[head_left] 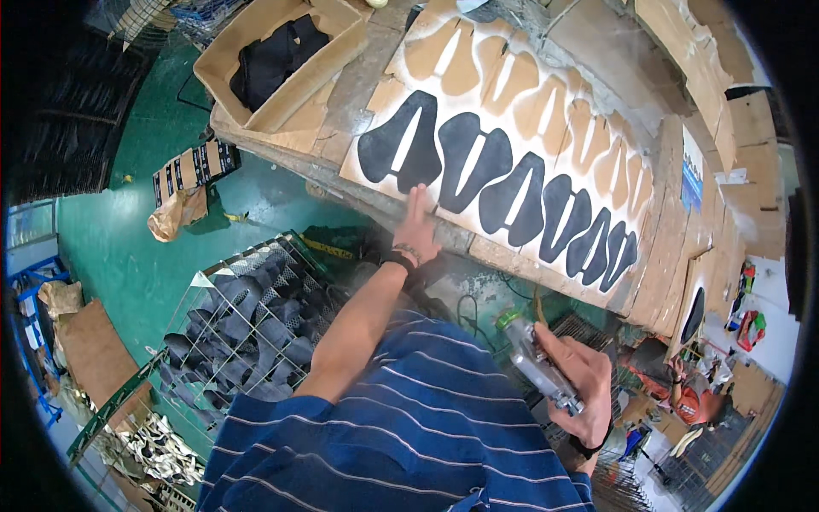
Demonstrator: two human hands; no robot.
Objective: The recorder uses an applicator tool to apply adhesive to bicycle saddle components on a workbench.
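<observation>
My left hand reaches to the near edge of a cardboard sheet. Its fingers are stretched out, with the tips at the lower end of the leftmost black shoe-upper piece; whether they press on it I cannot tell. Several more such pieces, each with a slit down the middle, lie in a row toward the right, among them one black piece. Behind them the sheet bears bare brown outlines ringed in white. Low on the right, my right hand is wrapped round a metal spray gun with a green ring at its front.
A cardboard box with black pieces inside stands at the table's far left. Beside my left forearm is a wire basket full of dark pieces. A taped carton lies on the green floor. Another person is at the right.
</observation>
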